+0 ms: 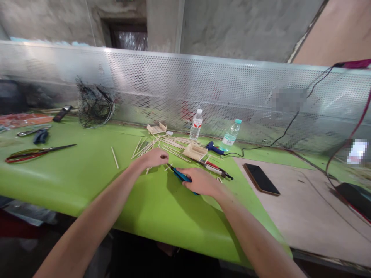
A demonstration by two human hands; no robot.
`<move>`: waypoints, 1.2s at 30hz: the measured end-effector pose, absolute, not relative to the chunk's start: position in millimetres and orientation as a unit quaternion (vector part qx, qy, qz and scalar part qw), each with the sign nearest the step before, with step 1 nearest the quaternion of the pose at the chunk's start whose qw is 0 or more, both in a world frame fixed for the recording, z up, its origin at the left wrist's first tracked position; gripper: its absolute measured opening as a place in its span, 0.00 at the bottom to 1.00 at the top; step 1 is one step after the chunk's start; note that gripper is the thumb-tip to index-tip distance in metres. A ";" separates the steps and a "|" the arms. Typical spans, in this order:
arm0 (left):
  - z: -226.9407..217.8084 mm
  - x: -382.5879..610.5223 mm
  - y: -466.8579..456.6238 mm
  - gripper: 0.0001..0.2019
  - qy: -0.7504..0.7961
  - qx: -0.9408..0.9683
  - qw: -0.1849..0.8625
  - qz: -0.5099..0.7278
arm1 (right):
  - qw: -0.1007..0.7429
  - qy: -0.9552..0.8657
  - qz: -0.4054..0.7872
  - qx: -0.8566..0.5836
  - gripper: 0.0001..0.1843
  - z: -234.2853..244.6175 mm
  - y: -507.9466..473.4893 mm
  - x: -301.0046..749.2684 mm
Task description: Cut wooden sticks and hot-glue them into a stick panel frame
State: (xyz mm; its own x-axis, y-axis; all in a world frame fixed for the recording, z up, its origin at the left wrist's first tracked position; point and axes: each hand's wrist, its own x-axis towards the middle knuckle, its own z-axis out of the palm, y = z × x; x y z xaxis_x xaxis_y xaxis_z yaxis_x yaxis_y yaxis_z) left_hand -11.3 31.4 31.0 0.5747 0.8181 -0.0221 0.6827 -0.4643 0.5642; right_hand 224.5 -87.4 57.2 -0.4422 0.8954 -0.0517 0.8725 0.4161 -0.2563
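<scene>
My right hand (199, 181) is closed round blue-handled cutting pliers (180, 174) low over the green table (87, 177); the jaws point left. My left hand (155, 157) is closed in a pinch just beyond the jaws, holding a thin wooden stick (168, 167) that is hard to make out. Several loose wooden sticks (171, 144) lie behind both hands. A small stick-built frame (195, 151) stands right of them, and another (157, 128) farther back.
Two water bottles (196, 124) (231, 135), a blue glue gun (213, 148) with its cable, pens (216, 168), and a phone (261, 178) on a brown board lie at the right. Red-handled scissors (34, 153), tools and a black wire tangle (94, 106) sit left. A perforated metal screen (232, 92) closes the back.
</scene>
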 end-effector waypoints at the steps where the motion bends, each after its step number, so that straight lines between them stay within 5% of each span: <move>1: 30.3 -11.5 31.8 0.13 0.446 0.844 0.269 0.126 | 0.050 -0.840 0.125 -0.525 0.35 57.2 -87.5 224.5; 36: 26.4 -17.0 37.9 0.09 0.397 0.866 0.263 0.153 | 0.042 -0.838 0.089 -0.537 0.32 51.9 -82.6 213.2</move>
State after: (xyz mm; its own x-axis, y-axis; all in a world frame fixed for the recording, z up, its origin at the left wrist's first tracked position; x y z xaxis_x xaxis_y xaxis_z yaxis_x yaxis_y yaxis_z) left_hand -17.0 37.9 26.4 0.6375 0.7684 0.0559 0.6074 -0.5459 0.5771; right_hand 213.2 -82.6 51.9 -0.4195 0.9074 -0.0251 0.8925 0.4072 -0.1938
